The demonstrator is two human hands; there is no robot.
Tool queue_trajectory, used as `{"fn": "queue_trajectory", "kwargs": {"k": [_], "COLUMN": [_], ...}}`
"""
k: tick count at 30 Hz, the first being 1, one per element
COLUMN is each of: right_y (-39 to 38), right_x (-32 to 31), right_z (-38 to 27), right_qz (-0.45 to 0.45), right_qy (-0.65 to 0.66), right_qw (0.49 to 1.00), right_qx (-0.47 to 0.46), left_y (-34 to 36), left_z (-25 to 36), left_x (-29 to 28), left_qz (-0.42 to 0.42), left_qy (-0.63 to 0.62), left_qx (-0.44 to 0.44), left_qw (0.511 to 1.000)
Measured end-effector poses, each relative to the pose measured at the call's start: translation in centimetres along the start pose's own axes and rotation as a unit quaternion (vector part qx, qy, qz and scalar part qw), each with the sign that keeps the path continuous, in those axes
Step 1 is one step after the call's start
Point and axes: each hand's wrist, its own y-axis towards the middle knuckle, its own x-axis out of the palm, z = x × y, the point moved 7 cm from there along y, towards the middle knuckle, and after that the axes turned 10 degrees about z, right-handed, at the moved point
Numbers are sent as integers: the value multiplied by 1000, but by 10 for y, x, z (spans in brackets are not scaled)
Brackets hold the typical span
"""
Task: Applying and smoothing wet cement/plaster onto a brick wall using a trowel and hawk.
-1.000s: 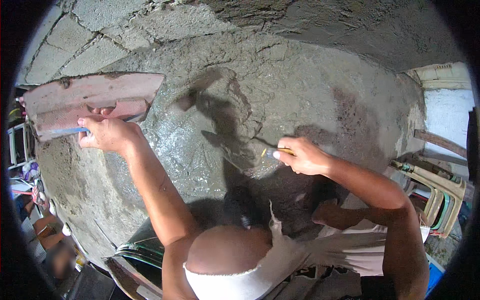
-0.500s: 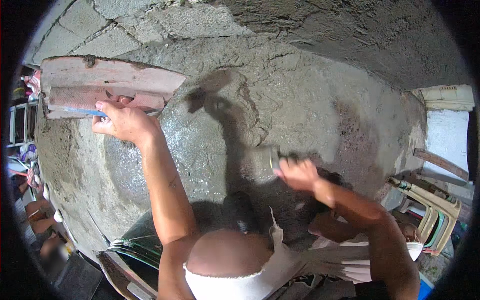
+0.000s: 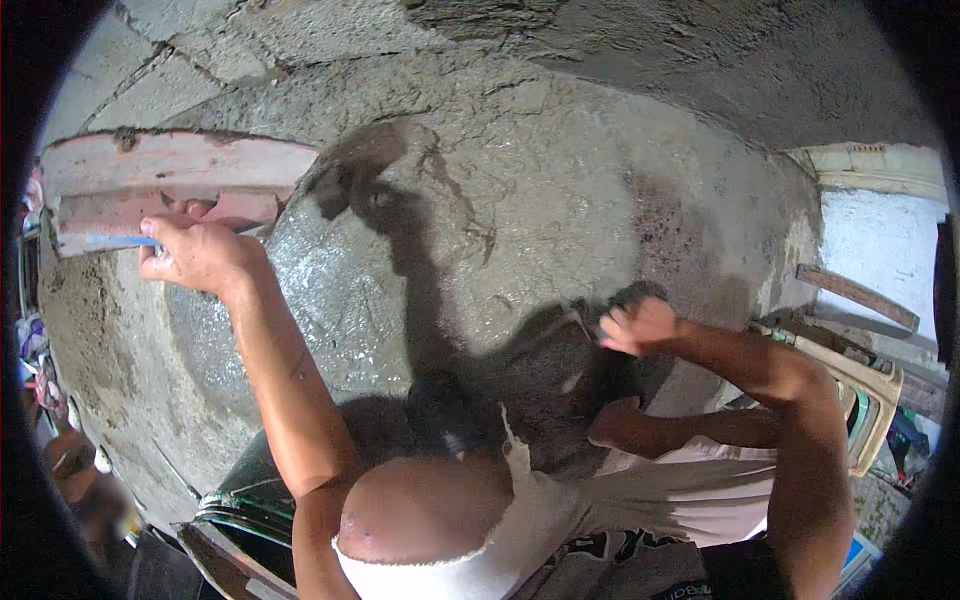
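Note:
My left hand (image 3: 200, 252) grips a long pinkish board (image 3: 180, 165) by its lower part, my thumb and fingers closed at a blue strip. Grey mortar crusts the board's upper edge, and the board lies close to the wall. My right hand (image 3: 642, 326) is closed in a fist at the centre right, around a small flat-bladed trowel (image 3: 580, 322); its blade is seen almost edge-on and blends into the dark shadow. Before both hands spreads a cement-plastered wall (image 3: 540, 200), wet and shiny toward the left, with rough ridges in the middle.
Bare blocks (image 3: 180, 60) show at the upper left. At right are stacked chairs (image 3: 880, 410) and a wooden strip (image 3: 858, 297) by a white panel. A dark green container (image 3: 245, 490) stands at the lower left, near a blurred person (image 3: 75, 470). My bent knee (image 3: 425, 515) is below.
My right hand has drawn the trowel back to the right, off the middle of the wall. With the view shifting, the left hand and board appear further left and slightly lower.

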Motion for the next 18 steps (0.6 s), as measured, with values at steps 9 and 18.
{"fn": "queue_trajectory", "kwargs": {"k": [9, 18], "right_y": [123, -45], "right_x": [-49, -11], "right_z": [88, 121], "right_qz": [82, -16], "right_qy": [-81, -81], "right_qw": [993, 983], "right_qx": [-19, -163], "left_y": [-11, -4], "left_z": [-3, -20], "left_x": [0, -3], "left_qz": [-21, -4], "left_qy": [-37, -21], "left_qx": [-34, -34], "left_qw": [998, 999]}}
